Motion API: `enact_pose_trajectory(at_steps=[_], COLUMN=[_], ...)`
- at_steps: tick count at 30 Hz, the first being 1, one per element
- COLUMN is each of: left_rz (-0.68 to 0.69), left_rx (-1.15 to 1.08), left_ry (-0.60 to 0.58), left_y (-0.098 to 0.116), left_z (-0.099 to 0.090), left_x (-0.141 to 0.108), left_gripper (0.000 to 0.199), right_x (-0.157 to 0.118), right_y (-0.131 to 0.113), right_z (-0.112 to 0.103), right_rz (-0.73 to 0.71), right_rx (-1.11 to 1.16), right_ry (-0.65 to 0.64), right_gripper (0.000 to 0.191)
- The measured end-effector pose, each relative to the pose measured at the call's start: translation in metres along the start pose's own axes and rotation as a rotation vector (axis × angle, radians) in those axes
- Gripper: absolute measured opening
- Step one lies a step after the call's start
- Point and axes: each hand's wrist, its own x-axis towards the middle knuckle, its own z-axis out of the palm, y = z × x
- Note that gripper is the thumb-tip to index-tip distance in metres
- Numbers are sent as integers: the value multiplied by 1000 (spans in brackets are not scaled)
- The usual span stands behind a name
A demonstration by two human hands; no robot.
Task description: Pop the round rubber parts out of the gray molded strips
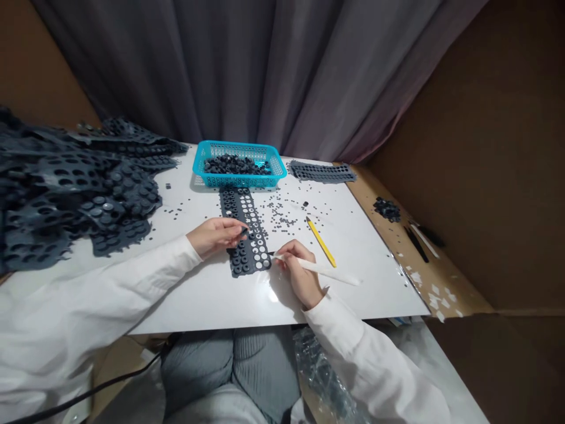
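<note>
Nearest, the right hand has its fingers pinching one white tool pen-fashion, seemingly for fine control, its tip by the edge of a perforated black sheet. The left hand pinches one small black piece above that single sheet, which lies lengthwise on the table, probably so both hands reach its rows. Beyond are one yellow stick-like tool, one blue basket of uncountable black pieces, and one dark strip.
</note>
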Motion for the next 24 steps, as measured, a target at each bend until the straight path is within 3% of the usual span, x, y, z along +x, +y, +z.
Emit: enact_pose_trajectory(at_steps=[5, 9, 13, 16, 20, 24], left_rz=[-102, -129, -152, -164, -159, -164], left_rx=[-361, -480, -520, -518, -484, -492], left_ry=[-139, -199, -183, -165, -104, -49], left_y=[-2, -2, -2, -3, -7, -11], left_z=[16, 22, 27, 30, 36, 42], left_x=[-20, -26, -30, -32, -34, -36], left_gripper=[39, 33, 28, 33, 39, 36], right_x=[12, 21, 22, 18, 13, 13], right_y=[-24, -41, -49, -53, -55, -54], right_z=[-3, 0, 10, 21, 39, 48], right_rz=[-95, -204, -249, -270, -348, -314], right_rx=[19, -22, 26, 5, -73, -36], right_ry=[47, 34, 15, 2, -1, 50], right_gripper=[19, 23, 26, 14, 35, 33])
